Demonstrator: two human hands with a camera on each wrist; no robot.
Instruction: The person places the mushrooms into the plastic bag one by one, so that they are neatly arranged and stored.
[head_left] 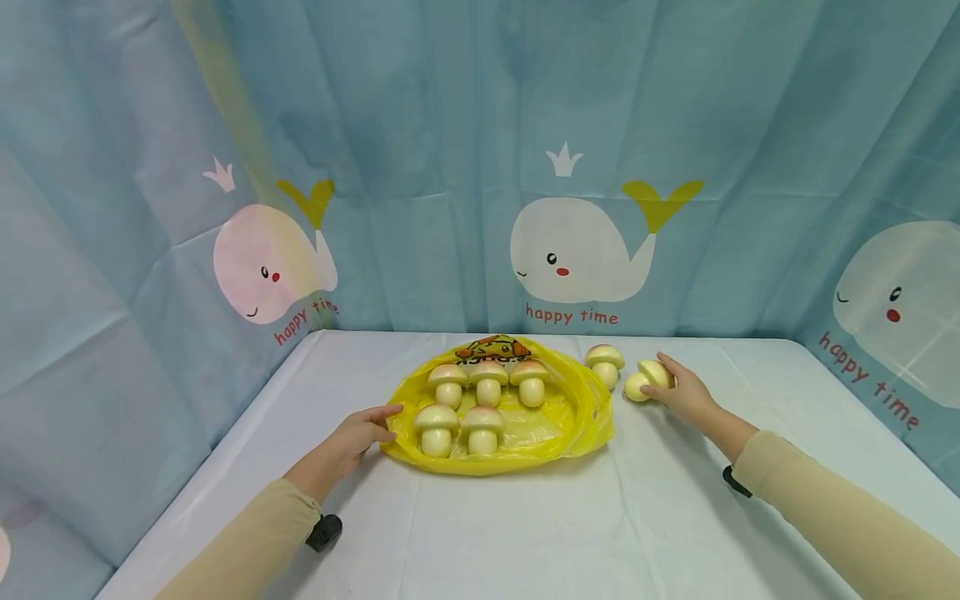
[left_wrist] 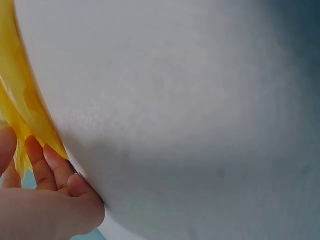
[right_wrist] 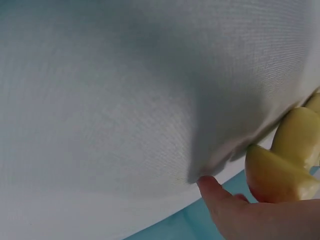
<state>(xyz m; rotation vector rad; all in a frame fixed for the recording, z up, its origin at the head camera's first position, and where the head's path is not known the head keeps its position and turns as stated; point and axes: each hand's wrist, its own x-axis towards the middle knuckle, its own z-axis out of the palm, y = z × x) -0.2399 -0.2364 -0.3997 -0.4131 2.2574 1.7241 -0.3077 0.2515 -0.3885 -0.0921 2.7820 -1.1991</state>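
Observation:
A yellow plastic bag (head_left: 540, 429) lies spread on the table, with several toy mushrooms (head_left: 482, 429) standing on it. My left hand (head_left: 352, 437) pinches the bag's left edge; the left wrist view has the yellow film (left_wrist: 30, 95) between thumb and fingers. Right of the bag, my right hand (head_left: 686, 396) grips a toy mushroom (head_left: 654, 377) that lies tilted on its side, thumb near and fingers at the far side. This mushroom (right_wrist: 280, 172) also appears at the right of the right wrist view. Another toy mushroom (head_left: 604, 367) stands between it and the bag.
A white cloth (head_left: 517, 533) covers the table. Behind and at both sides hangs a blue curtain (head_left: 420, 167) printed with whales, close to the table's back edge. A dark wrist device (head_left: 324, 533) sits under the left forearm.

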